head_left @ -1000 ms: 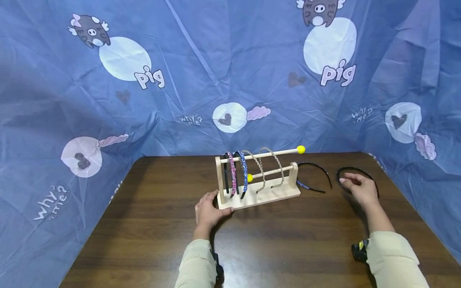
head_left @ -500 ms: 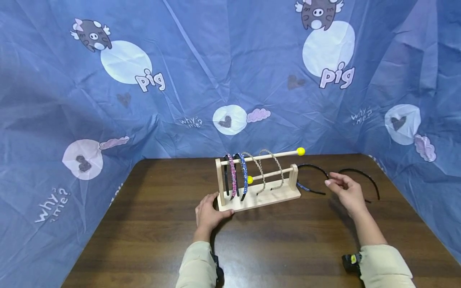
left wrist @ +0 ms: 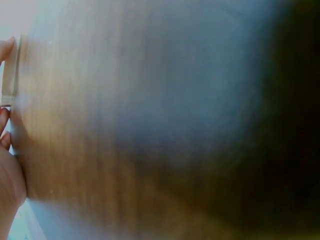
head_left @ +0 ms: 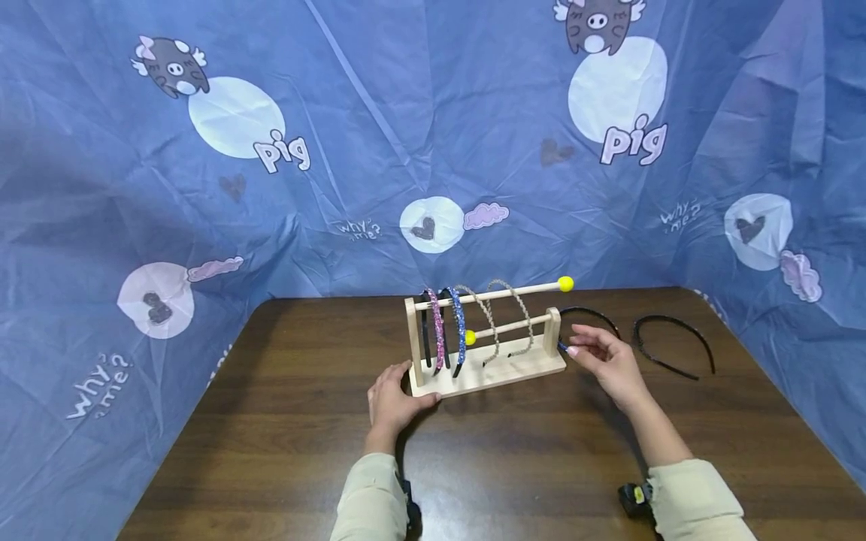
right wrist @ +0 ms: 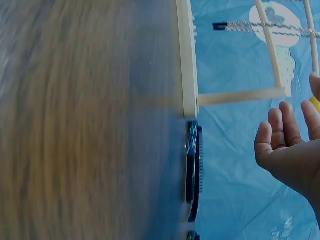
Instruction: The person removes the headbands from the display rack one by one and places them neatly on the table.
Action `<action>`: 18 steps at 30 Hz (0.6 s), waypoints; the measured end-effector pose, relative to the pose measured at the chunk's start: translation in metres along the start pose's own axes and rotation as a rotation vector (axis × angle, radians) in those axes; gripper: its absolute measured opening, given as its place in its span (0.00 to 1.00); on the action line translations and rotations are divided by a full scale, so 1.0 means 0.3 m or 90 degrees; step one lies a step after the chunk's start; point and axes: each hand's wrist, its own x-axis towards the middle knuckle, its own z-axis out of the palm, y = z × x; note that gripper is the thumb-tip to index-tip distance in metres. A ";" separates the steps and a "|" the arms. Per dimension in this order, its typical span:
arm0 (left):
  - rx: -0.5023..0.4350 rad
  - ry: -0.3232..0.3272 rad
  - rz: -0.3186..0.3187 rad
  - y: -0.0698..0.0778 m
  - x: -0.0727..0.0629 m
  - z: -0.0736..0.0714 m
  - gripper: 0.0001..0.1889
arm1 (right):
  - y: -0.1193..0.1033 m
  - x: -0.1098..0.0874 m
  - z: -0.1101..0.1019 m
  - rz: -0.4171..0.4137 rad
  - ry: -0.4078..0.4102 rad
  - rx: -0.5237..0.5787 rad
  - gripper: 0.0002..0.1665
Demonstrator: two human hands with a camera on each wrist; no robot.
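My left hand [head_left: 394, 402] holds the left end of a light wooden headband stand [head_left: 487, 377], thumb at the front edge of its base. A pink glittery headband [head_left: 439, 330], a blue glittery one [head_left: 461, 330] and two beige beaded headbands [head_left: 524, 308] hang on its upper bar. Past the stand's right end a dark headband with blue glitter [head_left: 590, 309] lies on the table, partly hidden by my right hand [head_left: 609, 368]. That hand hovers near it with loosely bent fingers. In the right wrist view, its fingers are apart from the dark headbands [right wrist: 192, 165].
A black headband [head_left: 666, 317] lies farther right on the brown wooden table [head_left: 291, 421]. Yellow balls [head_left: 565, 284] cap the stand's bars. Blue printed cloth [head_left: 365, 135] hangs behind and along both sides.
My right hand has moved left, away from the black headband, which now lies on the table, towards the blue glittery headband beside the stand. The left hand has stayed on the base.
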 end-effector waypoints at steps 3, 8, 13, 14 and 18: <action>0.000 0.001 -0.001 -0.002 0.001 -0.005 0.47 | -0.004 0.009 0.032 -0.017 -0.015 0.020 0.24; -0.003 0.003 0.005 0.002 -0.002 -0.005 0.46 | -0.040 0.001 0.074 -0.038 -0.035 0.046 0.22; 0.002 0.005 0.004 0.001 -0.003 0.000 0.46 | -0.069 -0.001 0.110 -0.042 -0.062 0.062 0.22; 0.003 0.005 0.003 0.000 -0.003 0.001 0.46 | -0.065 0.003 0.115 -0.042 -0.070 0.069 0.22; 0.007 0.009 0.005 -0.002 0.001 -0.001 0.46 | -0.037 0.025 0.136 -0.046 -0.091 0.091 0.24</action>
